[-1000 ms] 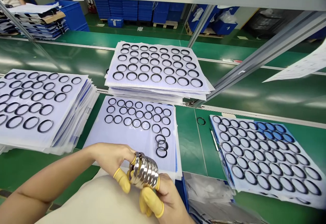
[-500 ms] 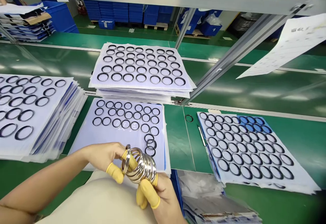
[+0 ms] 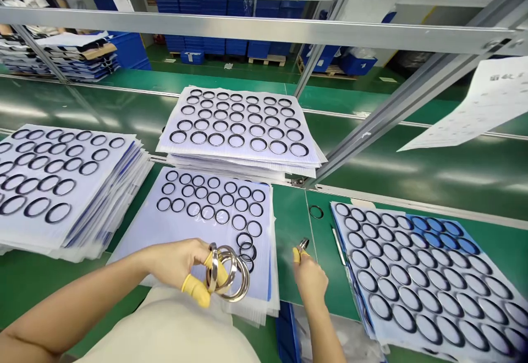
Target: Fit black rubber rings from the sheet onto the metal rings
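Observation:
My left hand (image 3: 175,264), with yellow finger cots, holds a loose bunch of several shiny metal rings (image 3: 229,275) above the near plastic sheet (image 3: 212,232). That sheet carries rows of black-rimmed rings, and a few lie overlapped at its right side (image 3: 246,250). My right hand (image 3: 310,281) is over the green conveyor belt (image 3: 289,225). Between its cot-covered fingertips it pinches one metal ring (image 3: 303,245), partly hidden by the fingers.
A loose black ring (image 3: 316,212) and a white pen (image 3: 338,246) lie on the belt right of my right hand. Stacked ring sheets (image 3: 99,231) stand left and ahead, with a blue-edged sheet (image 3: 412,286) at right. Aluminium rails (image 3: 256,27) cross above, before blue crates (image 3: 206,0).
My right hand has come away from the bunch and moved right over the belt, carrying one ring. The left hand's bunch looks smaller. The view has shifted slightly.

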Tool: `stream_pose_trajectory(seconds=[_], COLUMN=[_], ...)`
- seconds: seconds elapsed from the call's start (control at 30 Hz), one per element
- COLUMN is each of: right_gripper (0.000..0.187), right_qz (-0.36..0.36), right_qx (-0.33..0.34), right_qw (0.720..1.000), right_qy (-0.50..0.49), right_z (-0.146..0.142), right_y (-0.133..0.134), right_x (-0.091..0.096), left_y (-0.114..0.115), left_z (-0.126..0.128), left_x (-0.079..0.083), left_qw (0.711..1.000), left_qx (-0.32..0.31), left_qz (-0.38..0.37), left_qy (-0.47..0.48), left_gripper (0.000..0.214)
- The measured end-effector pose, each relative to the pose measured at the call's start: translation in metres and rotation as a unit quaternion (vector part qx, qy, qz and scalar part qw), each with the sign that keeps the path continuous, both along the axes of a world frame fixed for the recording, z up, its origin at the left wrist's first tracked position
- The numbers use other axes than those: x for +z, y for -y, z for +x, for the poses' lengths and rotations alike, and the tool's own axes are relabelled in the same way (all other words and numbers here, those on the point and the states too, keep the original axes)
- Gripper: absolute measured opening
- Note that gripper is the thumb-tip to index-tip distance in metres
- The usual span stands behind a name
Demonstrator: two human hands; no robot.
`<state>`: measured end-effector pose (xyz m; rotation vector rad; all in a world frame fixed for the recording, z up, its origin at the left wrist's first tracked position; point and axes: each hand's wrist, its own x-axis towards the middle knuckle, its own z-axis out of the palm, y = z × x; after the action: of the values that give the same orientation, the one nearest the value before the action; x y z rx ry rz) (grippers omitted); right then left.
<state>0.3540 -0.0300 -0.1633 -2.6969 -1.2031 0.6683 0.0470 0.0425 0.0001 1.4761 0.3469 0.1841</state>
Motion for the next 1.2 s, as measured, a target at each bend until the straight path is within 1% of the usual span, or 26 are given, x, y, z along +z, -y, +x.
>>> stream_pose_trajectory(seconds=[0.07, 0.1, 0.13, 0.2, 0.27, 0.33, 0.4, 0.43, 0.5, 0.53, 0.57, 0.67, 0.73, 0.77, 0.8, 0.83, 0.9, 1.0, 1.03, 1.1, 1.13, 1.2], right_gripper=[0.019, 0.017, 0.017, 0.021, 0.029, 0.044, 0.058, 0.065, 0.081, 0.082, 0.077, 0.066, 0.061, 0.059, 0.058, 0.058, 0.057, 0.051, 0.049, 0.045, 0.044, 0.043], right_qz=[-0.033, -0.044, -0.049, -0.043, -0.014, 0.036, 0.095, 0.117, 0.152, 0.159, 0.186, 0.211, 0.195, 0.178, 0.156, 0.133, 0.097, 0.069, 0.071, 0.09, 0.105, 0.135], right_qx=[-0.004, -0.008, -0.014, -0.028, -0.04, -0.032, 0.008, 0.034, 0.095, 0.121, 0.129, 0.129, 0.146, 0.16, 0.173, 0.182, 0.18, 0.179, 0.184, 0.197, 0.208, 0.242], right_qw=[0.999, 0.999, 0.999, 0.998, 0.996, 0.988, 0.963, 0.944, 0.874, 0.834, 0.755, 0.676, 0.644, 0.629, 0.621, 0.618, 0.62, 0.62, 0.625, 0.645, 0.656, 0.67], right_qy=[-0.003, -0.009, -0.018, -0.041, -0.08, -0.146, -0.251, -0.307, -0.452, -0.514, -0.615, -0.694, -0.725, -0.74, -0.749, -0.753, -0.757, -0.761, -0.755, -0.733, -0.718, -0.689], right_z=[0.013, 0.018, 0.022, 0.027, 0.024, 0.009, -0.018, -0.034, -0.067, -0.081, -0.092, -0.108, -0.11, -0.11, -0.11, -0.111, -0.115, -0.122, -0.124, -0.127, -0.127, -0.127], right_y=[-0.008, -0.011, -0.013, -0.017, -0.018, -0.014, -0.002, 0.006, 0.022, 0.029, 0.035, 0.044, 0.044, 0.044, 0.044, 0.043, 0.043, 0.043, 0.043, 0.042, 0.041, 0.04], right_x=[-0.02, -0.027, -0.031, -0.033, -0.026, -0.012, 0.006, 0.016, 0.034, 0.042, 0.05, 0.066, 0.074, 0.077, 0.08, 0.084, 0.09, 0.1, 0.103, 0.109, 0.111, 0.116], left_y=[0.002, 0.002, 0.003, 0.003, 0.003, 0.002, 0.0, 0.0, -0.002, -0.002, -0.002, 0.0, 0.003, 0.005, 0.007, 0.008, 0.01, 0.01, 0.01, 0.009, 0.009, 0.009], left_z=[0.002, 0.002, 0.002, 0.002, 0.002, 0.004, 0.007, 0.008, 0.012, 0.013, 0.014, 0.015, 0.014, 0.014, 0.013, 0.013, 0.013, 0.013, 0.012, 0.01, 0.008, 0.004], left_x=[0.002, 0.003, 0.004, 0.005, 0.006, 0.005, 0.004, 0.003, 0.0, -0.001, -0.003, -0.003, 0.0, 0.003, 0.005, 0.008, 0.013, 0.019, 0.021, 0.025, 0.027, 0.033], left_qw=[1.0, 1.0, 1.0, 1.0, 1.0, 1.0, 1.0, 1.0, 1.0, 0.999, 0.998, 0.988, 0.971, 0.957, 0.941, 0.925, 0.899, 0.878, 0.875, 0.877, 0.882, 0.893], left_qx=[0.003, 0.005, 0.008, 0.017, 0.023, 0.027, 0.023, 0.018, 0.003, -0.005, -0.013, -0.031, -0.048, -0.059, -0.071, -0.083, -0.104, -0.129, -0.132, -0.136, -0.136, -0.14], left_qz=[0.005, 0.007, 0.01, 0.015, 0.014, 0.012, 0.012, 0.012, 0.024, 0.037, 0.056, 0.134, 0.203, 0.242, 0.28, 0.315, 0.369, 0.397, 0.395, 0.379, 0.369, 0.345], left_qy=[0.005, 0.002, -0.003, -0.01, -0.007, 0.005, 0.013, 0.014, 0.004, -0.006, -0.018, -0.067, -0.119, -0.149, -0.174, -0.193, -0.21, -0.235, -0.248, -0.262, -0.261, -0.252], left_gripper=[0.048, 0.049, 0.05, 0.05, 0.048, 0.046, 0.045, 0.045, 0.044, 0.044, 0.043, 0.038, 0.032, 0.028, 0.024, 0.021, 0.015, 0.012, 0.014, 0.018, 0.018, 0.017])
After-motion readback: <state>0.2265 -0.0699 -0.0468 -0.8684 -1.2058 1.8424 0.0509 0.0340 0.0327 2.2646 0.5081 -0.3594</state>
